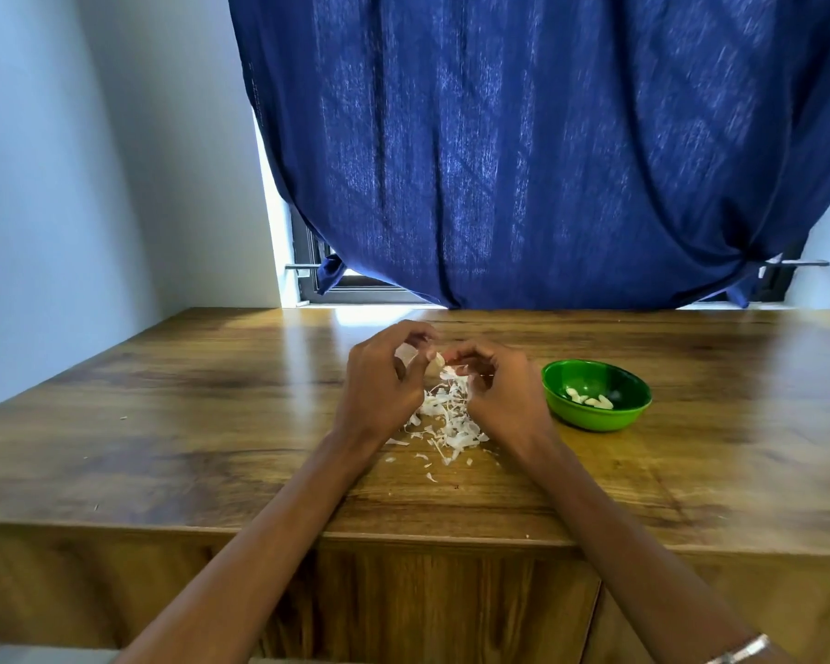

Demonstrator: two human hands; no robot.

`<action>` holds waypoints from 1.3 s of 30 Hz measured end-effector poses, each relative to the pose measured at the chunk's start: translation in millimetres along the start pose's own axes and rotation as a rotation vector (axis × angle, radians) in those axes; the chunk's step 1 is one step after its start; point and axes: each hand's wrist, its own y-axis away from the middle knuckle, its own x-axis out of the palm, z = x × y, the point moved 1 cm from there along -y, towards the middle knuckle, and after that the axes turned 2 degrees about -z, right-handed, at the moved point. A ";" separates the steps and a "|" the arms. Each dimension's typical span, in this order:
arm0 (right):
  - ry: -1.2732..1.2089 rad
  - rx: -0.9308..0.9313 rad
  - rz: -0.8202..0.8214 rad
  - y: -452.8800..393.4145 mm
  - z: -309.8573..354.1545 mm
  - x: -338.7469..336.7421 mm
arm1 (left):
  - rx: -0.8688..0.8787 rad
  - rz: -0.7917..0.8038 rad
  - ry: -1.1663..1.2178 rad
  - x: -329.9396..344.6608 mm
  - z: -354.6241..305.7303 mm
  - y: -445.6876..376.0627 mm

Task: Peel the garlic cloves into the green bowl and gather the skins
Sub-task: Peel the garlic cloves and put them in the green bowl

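While both forearms reach forward over the wooden worktop, the left hand and right hand meet above the pile of skins — fingers curled, each grip pinching the same garlic clove between fingertips. The green bowl sits just right of the right hand, peeled cloves inside. A bracelet circles the right wrist.
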 end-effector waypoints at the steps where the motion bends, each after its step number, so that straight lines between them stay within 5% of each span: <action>1: -0.009 -0.002 -0.009 -0.3 0.5 0.0 | -0.008 -0.009 0.000 -0.1 -0.5 0.2; 18: -0.251 0.102 -0.104 -1.5 -1.8 -4.0 | -0.166 0.058 0.136 0.8 -8.5 0.8; 39: -0.429 0.236 0.027 4.3 5.9 -9.4 | -0.176 0.090 0.246 -2.1 -19.8 2.5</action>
